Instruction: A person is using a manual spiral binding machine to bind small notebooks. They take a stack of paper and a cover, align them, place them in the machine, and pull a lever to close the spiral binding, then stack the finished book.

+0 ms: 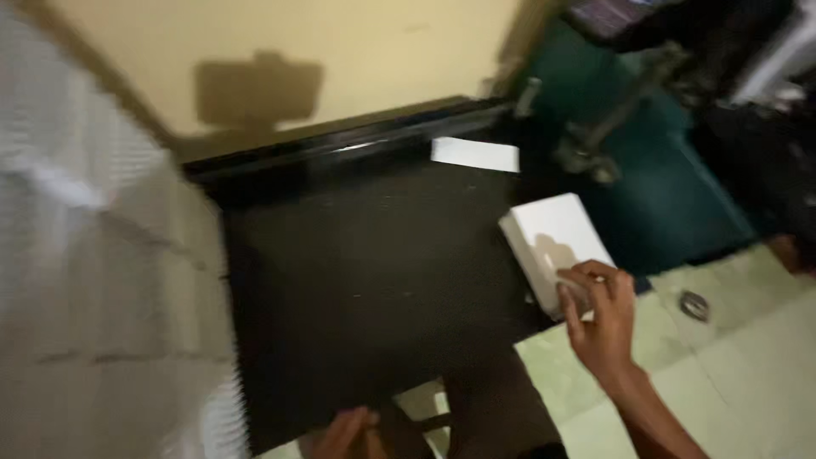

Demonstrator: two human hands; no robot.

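A white box [554, 246] sits at the right edge of a black table [365, 280]. The right hand [599, 314] curls its fingers around the box's near corner. The left hand [344, 433] rests at the table's near edge, its grip too blurred to tell. A white paper [474, 155] lies farther back.

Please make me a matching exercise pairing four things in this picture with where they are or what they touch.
Things:
1. white box
2. flat white sheet
3. left hand
4. round metal floor drain

Places:
A. at the black panel's near bottom edge
B. set in the pale floor tiles, right of the right hand
C. held at its near corner by the right hand
D. lying at the far edge of the black panel

Pairs: 1-C, 2-D, 3-A, 4-B
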